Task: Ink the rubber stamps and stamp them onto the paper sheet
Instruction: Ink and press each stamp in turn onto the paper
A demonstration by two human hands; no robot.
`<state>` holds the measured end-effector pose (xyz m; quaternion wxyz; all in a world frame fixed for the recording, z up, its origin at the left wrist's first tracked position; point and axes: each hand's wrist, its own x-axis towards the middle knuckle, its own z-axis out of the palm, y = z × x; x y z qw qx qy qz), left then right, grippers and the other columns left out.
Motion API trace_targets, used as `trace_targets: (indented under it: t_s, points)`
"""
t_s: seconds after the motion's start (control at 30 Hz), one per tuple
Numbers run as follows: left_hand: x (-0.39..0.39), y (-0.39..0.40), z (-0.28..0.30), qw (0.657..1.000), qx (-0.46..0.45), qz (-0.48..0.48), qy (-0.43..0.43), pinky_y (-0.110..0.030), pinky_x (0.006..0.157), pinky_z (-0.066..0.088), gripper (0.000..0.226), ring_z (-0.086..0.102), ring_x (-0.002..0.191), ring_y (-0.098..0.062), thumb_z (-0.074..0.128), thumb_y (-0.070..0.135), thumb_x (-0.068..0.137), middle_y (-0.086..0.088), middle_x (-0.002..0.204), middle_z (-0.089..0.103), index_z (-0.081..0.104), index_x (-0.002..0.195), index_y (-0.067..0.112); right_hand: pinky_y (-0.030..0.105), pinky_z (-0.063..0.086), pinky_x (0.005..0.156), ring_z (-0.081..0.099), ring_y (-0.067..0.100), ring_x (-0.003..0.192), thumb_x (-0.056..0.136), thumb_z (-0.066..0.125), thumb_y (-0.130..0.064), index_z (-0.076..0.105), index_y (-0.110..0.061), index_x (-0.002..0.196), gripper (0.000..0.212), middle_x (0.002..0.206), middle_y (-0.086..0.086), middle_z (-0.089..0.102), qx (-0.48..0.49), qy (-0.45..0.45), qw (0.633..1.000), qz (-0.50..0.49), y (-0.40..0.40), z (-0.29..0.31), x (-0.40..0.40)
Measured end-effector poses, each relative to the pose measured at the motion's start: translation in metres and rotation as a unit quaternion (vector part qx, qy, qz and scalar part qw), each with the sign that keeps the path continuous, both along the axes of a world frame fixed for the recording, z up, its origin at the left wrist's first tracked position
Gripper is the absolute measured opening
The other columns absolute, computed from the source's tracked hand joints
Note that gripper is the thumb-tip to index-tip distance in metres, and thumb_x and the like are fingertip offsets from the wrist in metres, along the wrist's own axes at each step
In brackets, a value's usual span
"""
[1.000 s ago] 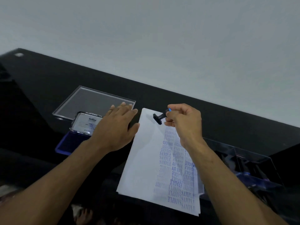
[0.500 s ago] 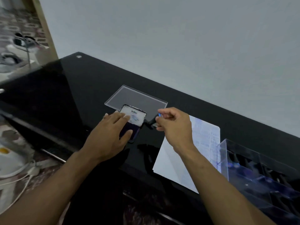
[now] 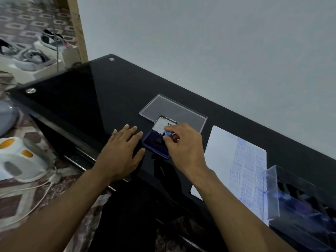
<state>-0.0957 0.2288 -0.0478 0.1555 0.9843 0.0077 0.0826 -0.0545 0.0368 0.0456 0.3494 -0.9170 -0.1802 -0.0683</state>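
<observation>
A blue ink pad lies open on the black glass table, its white-labelled lid raised behind it. My right hand pinches a small black rubber stamp with a blue top and holds its face down on the pad. My left hand rests flat on the table just left of the pad, fingers straight. The white paper sheet lies to the right, with several blue stamped words down its right side.
A clear plastic lid lies behind the ink pad. A clear box holding more stamps stands at the right, over the sheet's corner. The table edge runs along the left; a white appliance and cable lie on the floor.
My right hand moved the stamp from the paper leftward down onto the ink pad. My left hand slid off the pad to the table on its left. The camera view swung left.
</observation>
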Motion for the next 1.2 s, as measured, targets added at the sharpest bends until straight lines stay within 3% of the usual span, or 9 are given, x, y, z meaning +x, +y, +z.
trace_targets:
  t_s: [0.2,0.67,1.07,1.2]
  points:
    - [0.006,0.003,-0.008,1.000,0.012,0.001,0.011,-0.054,0.124,0.013,0.074,0.016,0.154,-0.024,0.018,0.063,0.093,-0.004,0.161,0.032,0.040,0.151,0.022,0.030,0.050,0.100,0.061,0.014,0.108,0.094,0.064,-0.019,0.069,-0.016,0.121,0.028,0.121,0.002,0.066,-0.065,0.009,0.998,0.026,0.007,0.000,0.007]
    - [0.006,0.001,-0.015,0.999,0.027,0.014,-0.013,-0.052,0.124,0.016,0.066,0.021,0.152,-0.022,0.021,0.058,0.097,-0.003,0.159,0.037,0.045,0.148,0.023,0.025,0.048,0.100,0.059,0.012,0.109,0.093,0.065,-0.020,0.069,-0.019,0.121,0.029,0.120,0.000,0.066,-0.115,0.006,0.993,0.039,0.014,-0.005,0.020]
    - [0.007,0.000,-0.016,0.999,0.024,0.016,-0.029,-0.053,0.123,0.019,0.064,0.024,0.151,-0.022,0.024,0.058,0.098,-0.003,0.157,0.040,0.048,0.146,0.023,0.014,0.039,0.086,0.059,0.009,0.106,0.095,0.064,-0.023,0.071,-0.021,0.117,0.024,0.115,-0.003,0.066,-0.152,0.018,0.987,0.055,0.014,-0.004,0.030]
    - [0.007,0.000,-0.017,0.999,0.025,0.016,-0.032,-0.053,0.122,0.020,0.063,0.025,0.151,-0.023,0.025,0.057,0.097,-0.003,0.156,0.041,0.049,0.145,0.022,0.006,0.037,0.074,0.055,0.003,0.091,0.090,0.069,-0.021,0.074,-0.021,0.109,0.019,0.107,-0.006,0.066,-0.123,0.018,0.991,0.054,0.012,-0.008,0.031]
